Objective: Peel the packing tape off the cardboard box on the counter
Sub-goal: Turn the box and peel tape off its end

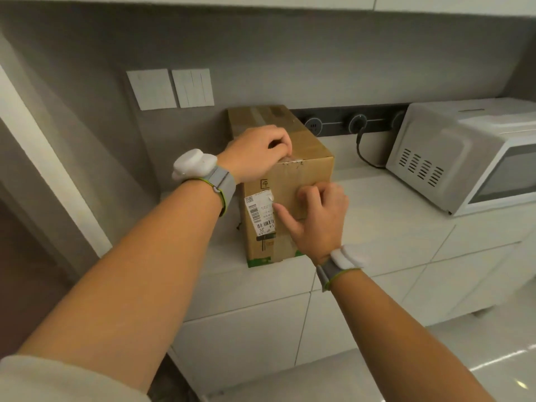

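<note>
A brown cardboard box (313, 146) stands on the white counter (385, 210), with a white shipping label (259, 211) on its near face. Clear packing tape (293, 162) runs along the top seam and over the near top edge, where it looks torn and wrinkled. My left hand (255, 153) rests on the box's top near edge, fingers curled down at the tape. My right hand (317, 219) presses on the near face, thumb against the label's edge and fingers bent on the cardboard. Whether either hand pinches tape is hidden by the fingers.
A white microwave (464, 158) sits on the counter to the right. A dark socket rail (353, 123) with a plugged black cable (362, 152) runs behind the box. Wall switches (171, 88) hang above left. Drawer fronts (249, 338) are below the counter.
</note>
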`<control>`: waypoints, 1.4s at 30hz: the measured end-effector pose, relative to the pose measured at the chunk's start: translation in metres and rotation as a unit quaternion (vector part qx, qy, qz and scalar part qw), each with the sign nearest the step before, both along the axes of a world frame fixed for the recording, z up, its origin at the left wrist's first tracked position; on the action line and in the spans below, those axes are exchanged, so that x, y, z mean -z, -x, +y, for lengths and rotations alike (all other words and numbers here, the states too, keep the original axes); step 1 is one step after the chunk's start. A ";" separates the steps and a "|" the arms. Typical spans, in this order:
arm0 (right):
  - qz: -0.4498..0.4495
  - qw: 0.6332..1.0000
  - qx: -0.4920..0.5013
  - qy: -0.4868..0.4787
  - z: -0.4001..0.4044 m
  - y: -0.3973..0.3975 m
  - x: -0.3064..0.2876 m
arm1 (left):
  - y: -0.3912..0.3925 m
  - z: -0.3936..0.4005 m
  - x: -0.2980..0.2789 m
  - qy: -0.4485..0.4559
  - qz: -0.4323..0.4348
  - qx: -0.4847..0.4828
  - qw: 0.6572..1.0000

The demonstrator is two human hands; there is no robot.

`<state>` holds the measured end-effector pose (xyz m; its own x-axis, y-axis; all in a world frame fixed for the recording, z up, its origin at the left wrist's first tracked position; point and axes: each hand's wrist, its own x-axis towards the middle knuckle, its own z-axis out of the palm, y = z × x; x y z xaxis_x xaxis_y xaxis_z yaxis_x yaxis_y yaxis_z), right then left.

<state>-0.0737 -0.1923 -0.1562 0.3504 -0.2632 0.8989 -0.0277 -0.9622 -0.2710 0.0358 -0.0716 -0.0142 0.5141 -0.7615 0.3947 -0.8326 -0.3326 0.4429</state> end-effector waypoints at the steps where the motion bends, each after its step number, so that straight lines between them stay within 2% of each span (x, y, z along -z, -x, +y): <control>1: -0.004 1.000 -0.004 -0.006 0.003 -0.001 -0.003 | 0.000 0.001 0.001 0.003 0.002 -0.001 1.000; 8: -0.006 0.998 -0.060 -0.026 0.011 -0.003 -0.009 | 0.003 0.000 -0.001 0.019 0.029 -0.012 0.999; 21: -0.019 0.993 -0.084 -0.080 0.017 -0.003 -0.010 | 0.003 0.003 0.002 0.022 0.043 -0.020 0.999; 24: -0.030 0.986 -0.083 -0.144 0.022 -0.003 -0.008 | 0.004 0.005 0.001 0.028 0.049 -0.020 0.998; 27: -0.063 0.960 -0.076 -0.262 0.028 -0.001 -0.004 | 0.004 0.006 0.001 0.032 0.051 -0.015 0.998; 30: -0.079 0.939 -0.086 -0.323 0.033 0.000 -0.006 | 0.004 0.006 0.001 0.037 0.053 -0.008 0.998; 42: -0.054 0.962 -0.086 -0.254 0.027 0.009 -0.027 | -0.002 0.001 0.003 0.046 0.055 -0.001 0.997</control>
